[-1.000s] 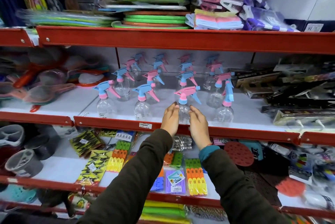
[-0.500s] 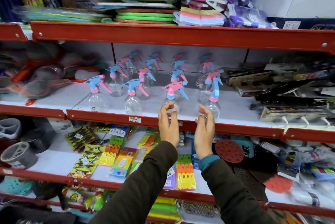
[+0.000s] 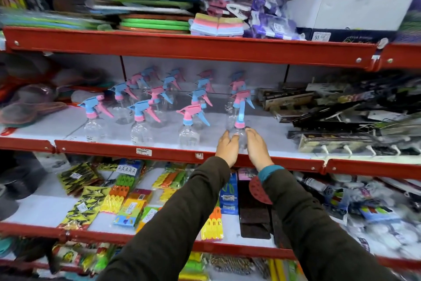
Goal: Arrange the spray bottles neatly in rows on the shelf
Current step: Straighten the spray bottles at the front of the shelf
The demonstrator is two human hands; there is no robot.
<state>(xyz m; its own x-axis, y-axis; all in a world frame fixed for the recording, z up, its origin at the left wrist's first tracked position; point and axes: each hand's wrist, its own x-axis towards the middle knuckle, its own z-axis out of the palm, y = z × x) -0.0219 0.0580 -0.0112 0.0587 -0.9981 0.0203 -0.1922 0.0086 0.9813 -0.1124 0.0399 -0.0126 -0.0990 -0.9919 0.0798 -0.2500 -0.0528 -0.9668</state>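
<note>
A clear spray bottle (image 3: 239, 129) at the shelf (image 3: 284, 144) front edge, at 3 o'clock from its row-mates, is being cupped between the left hand (image 3: 227, 148) and right hand (image 3: 257, 147), fingers pressing its sides

Landmark = front-right bottle (image 3: 237, 130), both hands cupped on it. Left of it: three more bottles (image 3: 141, 121) along shelf lip (image 3: 159, 151), narrow gaps between. Behind it: more rows, pretty packed. Right of it: bare white strip, easy pass, then black boxes (image 3: 337, 141) block. Above it: upper shelf (image 3: 182, 47) caps headroom.
</note>
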